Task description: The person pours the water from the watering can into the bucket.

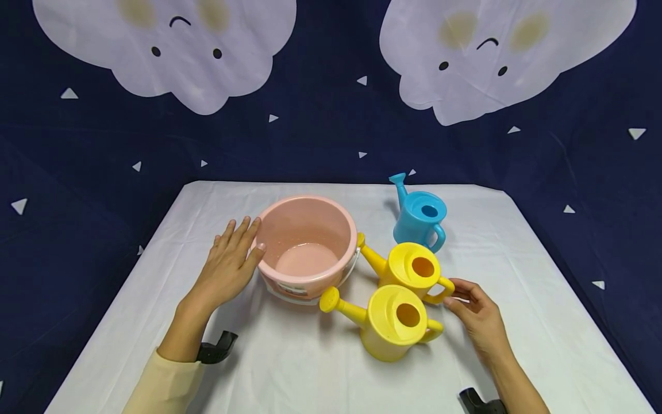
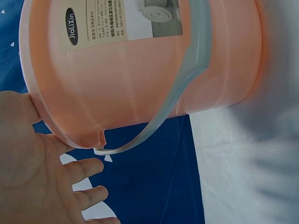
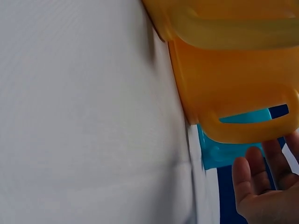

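My left hand [image 1: 227, 264], fingers straight, rests against the left rim of a pink bucket [image 1: 302, 214]. Up close in the left wrist view, the palm and thumb lie at the rim of the bucket [image 2: 121, 88], beside its pale bail handle [image 2: 163, 109]. At the handle of the rear yellow watering can [image 1: 398, 267] is my right hand [image 1: 481, 322]. In the right wrist view its fingers [image 3: 243, 179] lie loosely beside that can's handle [image 3: 252, 131], not wrapped round it. Nearer the front stands another yellow watering can [image 1: 385, 330], its spout pointing left.
A blue watering can [image 1: 414, 224] stands behind the yellow ones, near the back edge. All of them stand on a white-covered table [image 1: 289, 368]. Behind it hangs a dark blue cloth [image 1: 331, 138] printed with clouds and triangles. The bucket carries a paper label [image 2: 96, 23].
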The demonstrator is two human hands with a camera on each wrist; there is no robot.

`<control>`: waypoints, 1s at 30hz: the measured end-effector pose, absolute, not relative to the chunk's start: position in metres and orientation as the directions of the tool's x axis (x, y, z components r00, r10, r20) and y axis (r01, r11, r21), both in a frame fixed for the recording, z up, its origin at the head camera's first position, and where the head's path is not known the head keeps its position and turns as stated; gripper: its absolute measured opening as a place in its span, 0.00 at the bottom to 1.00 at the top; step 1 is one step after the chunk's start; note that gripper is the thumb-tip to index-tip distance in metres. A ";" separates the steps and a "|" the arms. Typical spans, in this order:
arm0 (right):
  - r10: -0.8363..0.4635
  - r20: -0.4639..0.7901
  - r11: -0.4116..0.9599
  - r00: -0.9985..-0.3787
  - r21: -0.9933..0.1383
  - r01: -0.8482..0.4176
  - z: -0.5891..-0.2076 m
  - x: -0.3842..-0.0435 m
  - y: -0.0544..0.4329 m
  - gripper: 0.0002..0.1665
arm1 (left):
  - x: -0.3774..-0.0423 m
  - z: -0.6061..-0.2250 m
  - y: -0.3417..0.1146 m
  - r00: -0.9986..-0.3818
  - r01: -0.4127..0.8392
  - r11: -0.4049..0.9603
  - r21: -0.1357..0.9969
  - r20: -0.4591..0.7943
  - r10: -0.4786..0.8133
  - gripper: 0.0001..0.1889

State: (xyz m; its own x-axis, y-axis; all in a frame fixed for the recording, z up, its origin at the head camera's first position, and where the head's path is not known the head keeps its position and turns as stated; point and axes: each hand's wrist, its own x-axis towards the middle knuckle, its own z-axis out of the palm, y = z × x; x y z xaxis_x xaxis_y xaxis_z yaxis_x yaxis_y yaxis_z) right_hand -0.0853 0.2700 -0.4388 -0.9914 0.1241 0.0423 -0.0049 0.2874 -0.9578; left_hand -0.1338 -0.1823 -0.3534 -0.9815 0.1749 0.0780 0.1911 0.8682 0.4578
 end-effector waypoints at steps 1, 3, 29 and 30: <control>0.121 0.046 0.300 -0.992 -0.954 -0.007 -0.439 -0.086 0.269 0.26 | -0.134 -0.353 -0.182 -0.981 0.192 0.868 0.458 0.079 0.175 0.32; 0.111 0.056 0.312 -0.992 -0.950 -0.019 -0.440 -0.087 0.268 0.26 | -0.134 -0.354 -0.182 -0.981 0.192 0.869 0.456 0.081 0.175 0.32; 0.092 0.045 0.152 -0.995 -0.988 -0.030 -0.445 -0.101 0.261 0.17 | -0.134 -0.353 -0.183 -0.981 0.196 0.870 0.453 0.080 0.179 0.32; 0.095 0.040 0.134 -0.995 -0.991 -0.027 -0.445 -0.101 0.261 0.16 | -0.134 -0.353 -0.183 -0.981 0.195 0.869 0.454 0.079 0.178 0.32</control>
State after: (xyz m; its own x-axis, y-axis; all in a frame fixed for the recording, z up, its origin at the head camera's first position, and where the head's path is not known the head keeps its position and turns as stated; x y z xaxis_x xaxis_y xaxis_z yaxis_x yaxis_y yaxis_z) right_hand -0.1015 0.2609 -0.4449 -0.9947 0.0948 0.0398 -0.0269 0.1341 -0.9906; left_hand -0.1343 -0.1825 -0.3532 -0.9808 0.1783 0.0794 0.1948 0.8692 0.4545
